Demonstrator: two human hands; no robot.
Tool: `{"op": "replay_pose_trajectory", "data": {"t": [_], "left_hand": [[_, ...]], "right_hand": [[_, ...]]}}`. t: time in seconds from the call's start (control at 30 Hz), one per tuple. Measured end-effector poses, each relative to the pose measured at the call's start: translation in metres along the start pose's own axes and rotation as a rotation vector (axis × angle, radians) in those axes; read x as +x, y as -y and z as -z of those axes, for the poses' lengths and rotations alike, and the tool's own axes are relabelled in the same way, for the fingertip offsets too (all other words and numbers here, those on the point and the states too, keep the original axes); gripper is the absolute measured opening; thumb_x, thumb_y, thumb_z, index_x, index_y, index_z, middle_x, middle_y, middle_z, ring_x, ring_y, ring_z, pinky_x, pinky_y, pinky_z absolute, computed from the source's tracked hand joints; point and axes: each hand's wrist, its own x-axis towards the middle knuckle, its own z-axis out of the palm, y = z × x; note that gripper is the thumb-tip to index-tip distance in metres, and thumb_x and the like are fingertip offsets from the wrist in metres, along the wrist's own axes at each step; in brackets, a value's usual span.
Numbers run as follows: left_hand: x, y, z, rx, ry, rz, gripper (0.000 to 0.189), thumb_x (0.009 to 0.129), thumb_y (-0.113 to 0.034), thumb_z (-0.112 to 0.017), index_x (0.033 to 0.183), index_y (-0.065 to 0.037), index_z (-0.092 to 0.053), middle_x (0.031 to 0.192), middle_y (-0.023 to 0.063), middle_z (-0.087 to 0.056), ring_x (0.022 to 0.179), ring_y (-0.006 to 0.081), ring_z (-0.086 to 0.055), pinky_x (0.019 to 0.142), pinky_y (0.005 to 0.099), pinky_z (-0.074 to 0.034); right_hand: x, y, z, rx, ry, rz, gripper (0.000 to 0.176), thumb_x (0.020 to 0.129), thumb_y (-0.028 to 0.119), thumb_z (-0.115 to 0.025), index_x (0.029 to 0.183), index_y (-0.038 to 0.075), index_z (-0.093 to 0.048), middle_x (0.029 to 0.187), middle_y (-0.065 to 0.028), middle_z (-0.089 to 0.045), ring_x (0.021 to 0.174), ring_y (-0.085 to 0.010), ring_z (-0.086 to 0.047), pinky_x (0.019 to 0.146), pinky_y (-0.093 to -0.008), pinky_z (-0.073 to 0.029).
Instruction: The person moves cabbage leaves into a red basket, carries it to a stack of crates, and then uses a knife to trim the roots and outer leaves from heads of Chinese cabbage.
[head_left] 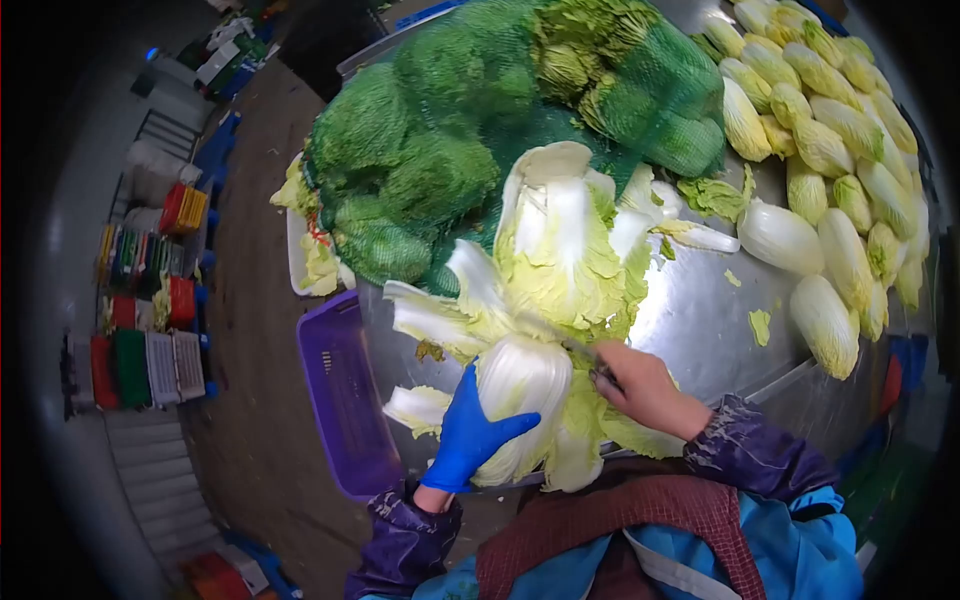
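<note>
A pale napa cabbage (522, 395) lies at the near edge of the metal table, its base end turned away from me. My left hand (470, 435), in a blue glove, grips its left side with the thumb laid across the top. My bare right hand (645, 385) is closed around a knife (577, 346); the blurred blade is at the cabbage's base end. Loose outer leaves (565, 245) are piled just beyond the cabbage, and more leaves (575, 430) lie under and beside it.
Green mesh sacks of cabbages (420, 170) fill the table's far left. Trimmed cabbages (825, 140) are heaped at the right on the metal table (700, 325). A purple crate (345, 400) stands below the left edge. Stacked coloured crates (150, 365) stand across the floor.
</note>
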Motion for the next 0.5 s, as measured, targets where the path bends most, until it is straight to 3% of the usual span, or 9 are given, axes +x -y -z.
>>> {"op": "replay_pose_trajectory", "data": {"t": [0.03,0.13,0.23,0.33,0.43,0.5], "left_hand": [[0.0,-0.004,0.0,0.012,0.02,0.003,0.094,0.056,-0.032,-0.083,0.127,0.002,-0.034,0.116,0.0185,-0.05,0.106,0.028,-0.052,0.089,0.037,-0.042],[0.005,-0.01,0.0,-0.022,0.03,0.025,0.093,0.056,-0.031,-0.083,0.127,0.002,-0.034,0.116,0.018,-0.05,0.106,0.0273,-0.052,0.089,0.0369,-0.042],[0.009,-0.008,0.0,0.029,0.038,0.021,0.088,0.058,-0.024,-0.083,0.126,0.001,-0.034,0.113,0.0164,-0.053,0.103,0.0241,-0.054,0.088,0.0352,-0.044],[0.014,-0.011,0.0,-0.003,0.053,0.044,0.087,0.058,-0.024,-0.083,0.125,0.001,-0.035,0.112,0.0156,-0.054,0.102,0.0235,-0.054,0.087,0.0349,-0.044],[0.02,-0.013,-0.001,-0.069,0.086,0.095,0.091,0.055,-0.032,-0.083,0.126,0.002,-0.036,0.116,0.0188,-0.05,0.105,0.0283,-0.052,0.089,0.0372,-0.042],[0.023,-0.01,-0.003,0.059,0.073,0.04,0.093,0.056,-0.035,-0.082,0.126,0.003,-0.036,0.116,0.0202,-0.05,0.106,0.0299,-0.051,0.089,0.0383,-0.042]], "right_hand": [[-0.003,-0.004,0.0,-0.061,0.05,0.119,0.028,0.078,0.016,-0.059,0.104,0.008,-0.051,0.086,-0.0124,-0.057,0.075,-0.0303,-0.059,0.063,-0.0384,-0.047],[-0.009,-0.014,-0.008,-0.242,0.184,0.146,0.026,0.078,0.009,-0.052,0.104,0.01,-0.049,0.076,-0.0108,-0.053,0.061,-0.0299,-0.057,0.052,-0.0392,-0.045],[-0.003,-0.021,-0.01,-0.345,0.181,0.183,0.029,0.077,0.007,-0.049,0.105,0.011,-0.046,0.071,-0.0096,-0.05,0.051,-0.0279,-0.054,0.043,-0.0386,-0.041],[0.004,-0.028,-0.013,-0.364,0.186,0.217,0.032,0.076,0.007,-0.049,0.108,0.009,-0.044,0.067,-0.01,-0.051,0.051,-0.0269,-0.054,0.041,-0.0374,-0.04],[0.015,-0.033,-0.016,-0.408,0.232,0.198,0.032,0.076,0.006,-0.049,0.108,0.007,-0.044,0.062,-0.0103,-0.052,0.051,-0.0271,-0.055,0.041,-0.0374,-0.041],[0.024,-0.037,-0.019,-0.38,0.269,0.169,0.025,0.077,0.007,-0.049,0.102,0.006,-0.045,0.061,-0.0117,-0.053,0.053,-0.0285,-0.057,0.042,-0.0389,-0.042]]}}
